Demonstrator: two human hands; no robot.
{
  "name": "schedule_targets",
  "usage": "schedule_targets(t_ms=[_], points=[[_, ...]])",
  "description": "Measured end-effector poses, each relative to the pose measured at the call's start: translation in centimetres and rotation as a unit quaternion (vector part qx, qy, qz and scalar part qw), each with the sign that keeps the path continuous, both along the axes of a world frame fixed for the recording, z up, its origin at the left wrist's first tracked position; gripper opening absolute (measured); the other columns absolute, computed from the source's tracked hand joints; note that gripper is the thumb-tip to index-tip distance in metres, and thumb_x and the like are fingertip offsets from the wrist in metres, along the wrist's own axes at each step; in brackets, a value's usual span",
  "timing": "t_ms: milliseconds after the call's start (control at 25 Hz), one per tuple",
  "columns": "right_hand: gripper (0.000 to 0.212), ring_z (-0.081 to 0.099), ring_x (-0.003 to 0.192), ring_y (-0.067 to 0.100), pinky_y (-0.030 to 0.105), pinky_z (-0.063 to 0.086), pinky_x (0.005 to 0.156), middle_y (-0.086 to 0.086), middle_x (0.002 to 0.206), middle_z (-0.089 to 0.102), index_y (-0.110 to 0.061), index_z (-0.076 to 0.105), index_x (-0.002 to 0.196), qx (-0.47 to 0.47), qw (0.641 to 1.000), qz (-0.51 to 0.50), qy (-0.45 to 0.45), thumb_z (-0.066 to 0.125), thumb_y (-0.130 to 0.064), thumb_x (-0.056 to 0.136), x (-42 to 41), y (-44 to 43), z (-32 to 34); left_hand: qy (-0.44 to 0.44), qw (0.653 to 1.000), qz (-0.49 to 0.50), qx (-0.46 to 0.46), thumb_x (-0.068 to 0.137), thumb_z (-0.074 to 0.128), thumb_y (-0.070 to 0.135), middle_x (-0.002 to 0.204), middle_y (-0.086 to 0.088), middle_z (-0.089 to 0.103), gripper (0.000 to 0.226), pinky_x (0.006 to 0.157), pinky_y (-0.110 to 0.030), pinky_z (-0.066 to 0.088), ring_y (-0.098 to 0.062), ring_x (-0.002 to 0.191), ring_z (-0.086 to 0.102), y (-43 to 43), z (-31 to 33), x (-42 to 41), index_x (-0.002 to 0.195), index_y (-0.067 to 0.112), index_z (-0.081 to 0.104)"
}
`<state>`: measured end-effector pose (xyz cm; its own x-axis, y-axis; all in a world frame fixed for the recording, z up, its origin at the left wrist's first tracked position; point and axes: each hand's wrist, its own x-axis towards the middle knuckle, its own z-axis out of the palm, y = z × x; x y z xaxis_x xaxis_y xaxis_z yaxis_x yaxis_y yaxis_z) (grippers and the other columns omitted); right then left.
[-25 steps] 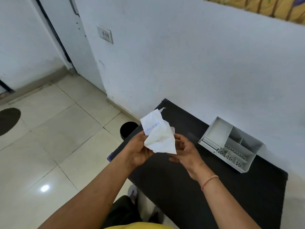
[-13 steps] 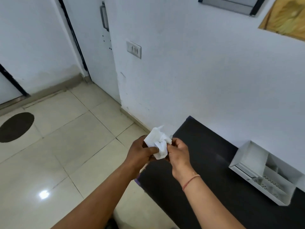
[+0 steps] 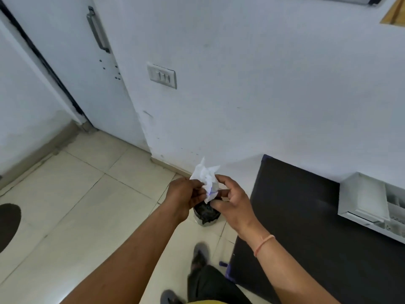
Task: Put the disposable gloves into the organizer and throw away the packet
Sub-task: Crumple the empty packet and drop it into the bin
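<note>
Both hands hold a crumpled white packet [image 3: 207, 179] with a little blue print, in the air left of the table. My left hand [image 3: 185, 195] pinches its left side and my right hand [image 3: 232, 201] grips its right and lower part. Directly beneath the packet a small black-lined bin [image 3: 206, 213] stands on the floor, mostly hidden by my hands. The white organizer [image 3: 365, 199] sits on the black table [image 3: 306, 227] at the right edge against the wall; its large left compartment shows something white, too blurred to identify.
Cream floor tiles spread to the left, with a dark round mat [image 3: 8, 224] at the left edge. A white door [image 3: 72, 62] with a metal handle and a wall switch [image 3: 162, 76] are ahead. My feet and dark trousers [image 3: 203, 279] are below, beside the table's corner.
The packet went from an open sheet above the table to a tight crumple held over the bin. My view and both hands shifted left, off the table toward the floor.
</note>
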<state>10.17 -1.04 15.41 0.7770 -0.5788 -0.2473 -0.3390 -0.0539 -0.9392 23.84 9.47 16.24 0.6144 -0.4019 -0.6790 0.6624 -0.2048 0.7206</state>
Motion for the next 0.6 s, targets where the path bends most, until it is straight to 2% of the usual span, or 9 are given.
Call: schedule_targets(t_ms=[80, 120, 200, 240, 360, 480, 600], points=[[0.049, 0.072, 0.103, 0.003, 0.022, 0.06, 0.091, -0.016, 0.128, 0.068, -0.036, 0.071, 0.128, -0.043, 0.998, -0.049, 0.017, 0.088, -0.026, 0.083, 1.9, -1.7, -1.9, 0.018, 0.997, -0.073, 0.025, 0.094, 0.069, 0.006, 0.072, -0.012, 0.069, 0.005, 0.048, -0.028, 0.051, -0.018, 0.052, 0.063, -2.4, -1.6, 2.3, 0.097, 0.002, 0.069], [0.043, 0.074, 0.1, 0.005, 0.027, 0.062, 0.091, -0.015, 0.123, 0.072, -0.034, 0.075, 0.124, -0.032, 0.996, -0.078, 0.022, 0.088, -0.026, 0.085, 3.0, -2.6, -2.9, 0.014, 0.993, -0.108, 0.04, 0.093, 0.071, 0.01, 0.075, -0.012, 0.069, 0.008, 0.047, -0.027, 0.046, -0.018, 0.052, 0.059, -3.5, -2.3, 3.4, 0.099, 0.004, 0.07], [0.032, 0.078, 0.099, 0.013, 0.039, 0.067, 0.089, -0.007, 0.113, 0.081, -0.028, 0.08, 0.119, 0.038, 0.988, -0.148, 0.032, 0.084, -0.017, 0.09, 5.3, -5.0, -4.9, 0.012, 0.988, -0.143, 0.056, 0.093, 0.074, 0.021, 0.082, -0.01, 0.069, 0.02, 0.048, -0.028, 0.043, -0.019, 0.054, 0.056, -5.7, -4.0, 6.0, 0.105, 0.005, 0.073], [0.028, 0.079, 0.099, 0.017, 0.04, 0.068, 0.086, -0.003, 0.111, 0.083, -0.025, 0.082, 0.117, 0.071, 0.98, -0.184, 0.034, 0.081, -0.012, 0.092, 6.2, -6.0, -6.0, 0.018, 0.987, -0.148, 0.056, 0.093, 0.076, 0.027, 0.083, -0.009, 0.069, 0.026, 0.049, -0.028, 0.042, -0.019, 0.055, 0.057, -6.6, -5.0, 7.3, 0.108, 0.005, 0.074], [0.023, 0.075, 0.094, 0.022, 0.029, 0.066, 0.076, 0.005, 0.108, 0.082, -0.016, 0.083, 0.113, 0.144, 0.951, -0.271, 0.034, 0.073, -0.004, 0.096, 8.7, -8.6, -8.3, 0.029, 0.983, -0.169, 0.065, 0.093, 0.075, 0.042, 0.083, -0.005, 0.07, 0.035, 0.049, -0.028, 0.043, -0.019, 0.058, 0.059, -9.0, -7.6, 10.9, 0.11, 0.011, 0.077], [0.025, 0.069, 0.085, 0.017, 0.031, 0.06, 0.072, 0.0, 0.103, 0.081, -0.016, 0.081, 0.119, 0.187, 0.926, -0.321, 0.064, 0.069, -0.006, 0.1, 10.5, -10.1, -12.1, 0.052, 0.971, -0.202, 0.115, 0.094, 0.073, 0.042, 0.082, -0.004, 0.068, 0.032, 0.051, -0.028, 0.041, -0.02, 0.058, 0.06, -11.7, -11.9, 13.7, 0.105, 0.013, 0.077], [0.025, 0.075, 0.09, 0.019, 0.038, 0.06, 0.08, -0.003, 0.102, 0.084, -0.019, 0.083, 0.116, 0.206, 0.901, -0.372, 0.084, 0.07, -0.006, 0.099, 12.6, -10.4, -17.7, 0.046, 0.955, -0.242, 0.163, 0.092, 0.075, 0.04, 0.085, -0.006, 0.069, 0.03, 0.051, -0.028, 0.041, -0.022, 0.059, 0.061, -14.0, -17.7, 16.2, 0.102, 0.012, 0.078]])
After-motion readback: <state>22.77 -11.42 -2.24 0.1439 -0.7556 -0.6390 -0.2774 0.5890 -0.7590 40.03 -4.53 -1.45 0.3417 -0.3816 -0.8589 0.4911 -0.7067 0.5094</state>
